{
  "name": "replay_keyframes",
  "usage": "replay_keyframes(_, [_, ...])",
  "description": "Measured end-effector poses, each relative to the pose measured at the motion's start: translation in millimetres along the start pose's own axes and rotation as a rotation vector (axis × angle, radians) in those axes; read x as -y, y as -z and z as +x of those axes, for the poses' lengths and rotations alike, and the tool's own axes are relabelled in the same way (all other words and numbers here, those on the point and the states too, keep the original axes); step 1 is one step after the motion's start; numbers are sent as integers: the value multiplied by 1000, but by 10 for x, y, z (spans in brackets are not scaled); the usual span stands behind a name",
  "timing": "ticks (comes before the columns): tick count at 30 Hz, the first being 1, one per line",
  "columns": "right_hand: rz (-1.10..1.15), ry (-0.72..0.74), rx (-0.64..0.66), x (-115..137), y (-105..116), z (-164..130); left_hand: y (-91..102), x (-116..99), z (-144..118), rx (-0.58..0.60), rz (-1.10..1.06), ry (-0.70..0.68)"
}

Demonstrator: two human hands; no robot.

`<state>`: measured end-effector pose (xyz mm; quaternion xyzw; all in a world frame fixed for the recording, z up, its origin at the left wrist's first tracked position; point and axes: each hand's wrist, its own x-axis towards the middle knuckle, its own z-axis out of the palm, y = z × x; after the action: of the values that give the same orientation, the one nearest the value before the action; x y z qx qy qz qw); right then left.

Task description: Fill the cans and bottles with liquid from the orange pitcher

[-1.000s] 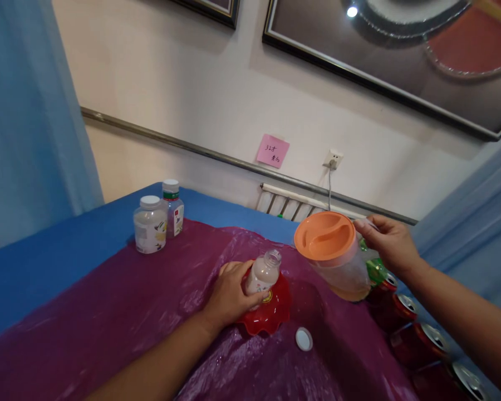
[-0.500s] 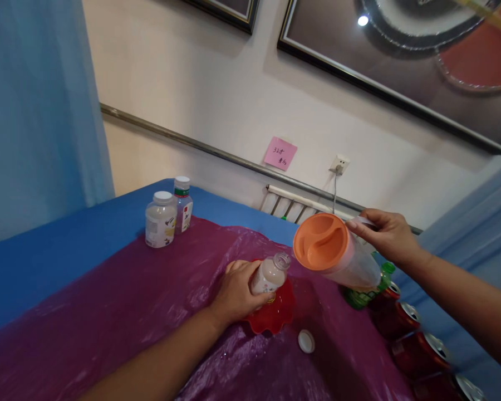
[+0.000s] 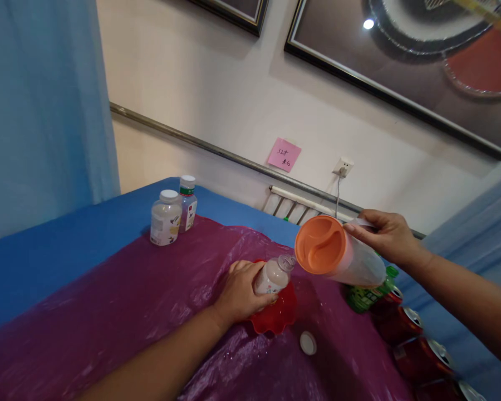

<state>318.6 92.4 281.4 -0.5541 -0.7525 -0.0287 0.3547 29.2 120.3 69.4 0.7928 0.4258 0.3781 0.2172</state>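
My left hand (image 3: 242, 292) is closed around a clear plastic bottle (image 3: 272, 276) with a printed label. The uncapped bottle leans to the right above a red scalloped dish (image 3: 275, 317). My right hand (image 3: 394, 238) grips the handle of a translucent pitcher (image 3: 361, 264). The pitcher lies tipped over to the left, and its orange lid (image 3: 320, 245) faces the bottle's mouth across a small gap. I cannot make out any stream between them. On the purple plastic sheet, right of the dish, rests a white cap (image 3: 308, 343).
Two capped bottles, one wide (image 3: 166, 218) and one slim (image 3: 188, 203), stand at the back left. A green bottle (image 3: 365, 297) and several red cans (image 3: 426, 359) line the right side. Behind are a metal rail (image 3: 200, 142) and a wall socket (image 3: 343, 167).
The view has shifted slightly, so most things appear a little further right. The pitcher looks slightly more tipped, and the bottle leans a little more to the right. Both grips are unchanged.
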Motion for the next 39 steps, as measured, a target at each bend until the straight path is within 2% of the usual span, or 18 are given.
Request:
replay_keyframes(15, [-10,32,-9,77,96,26,2,-10,-1,-9,-15,-5])
replay_keyframes(39, [-72,12,-40,23,261,34,4,-18,-4,-16,-4,-23])
